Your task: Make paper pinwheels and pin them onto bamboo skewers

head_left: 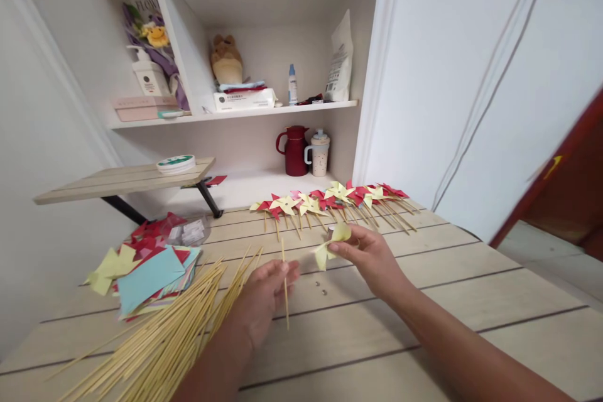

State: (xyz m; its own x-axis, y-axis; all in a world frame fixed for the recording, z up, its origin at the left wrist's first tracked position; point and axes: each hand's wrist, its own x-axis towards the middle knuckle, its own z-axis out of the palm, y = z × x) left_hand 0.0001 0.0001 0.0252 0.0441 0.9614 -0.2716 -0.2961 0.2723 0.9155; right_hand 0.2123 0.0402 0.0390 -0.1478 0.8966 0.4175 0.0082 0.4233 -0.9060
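Note:
Between the thumb and fingers of my left hand (269,289) stands a thin wooden stick (286,308), nearly upright. My right hand (372,257) pinches a pale yellow paper pinwheel (323,255) by its edge, a little to the right of the stick and apart from it. Two tiny metallic pieces (323,292) lie on the table below the pinwheel. A loose pile of similar sticks (174,333) is left of my left hand. Finished-looking red and yellow pinwheels on sticks (311,203) lie in a row along the table's back.
Coloured paper sheets (148,279) and a clear container (194,231) sit at the left, near a small raised wooden shelf (117,181) with a round white tape roll (176,164). A red jug (296,154) and a speckled cup (320,157) stand behind the table.

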